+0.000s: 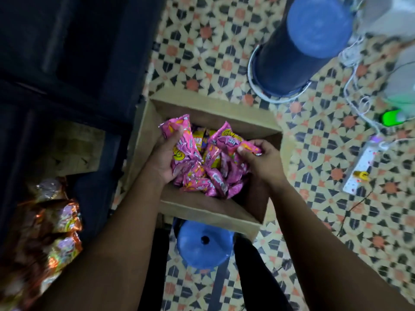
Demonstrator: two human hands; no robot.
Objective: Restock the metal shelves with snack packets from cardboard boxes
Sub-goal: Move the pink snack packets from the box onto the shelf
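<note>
Here both hands' fingers curl around crinkly pink packets over the cardboard box.

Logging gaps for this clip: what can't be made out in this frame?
- Head view: cardboard box bottom, hidden by pink packets.
- Packet count in left hand: overlapping.
- Orange packets on the left: print blurred.
- Right hand packet: fingers cover the end.

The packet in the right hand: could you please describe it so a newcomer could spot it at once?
Find the open cardboard box on the tiled floor. Over its right side, the right hand pinches one pink packet by its end. Unlike the bunch gripped by the left hand and the loose pile below, it is held singly.
</note>
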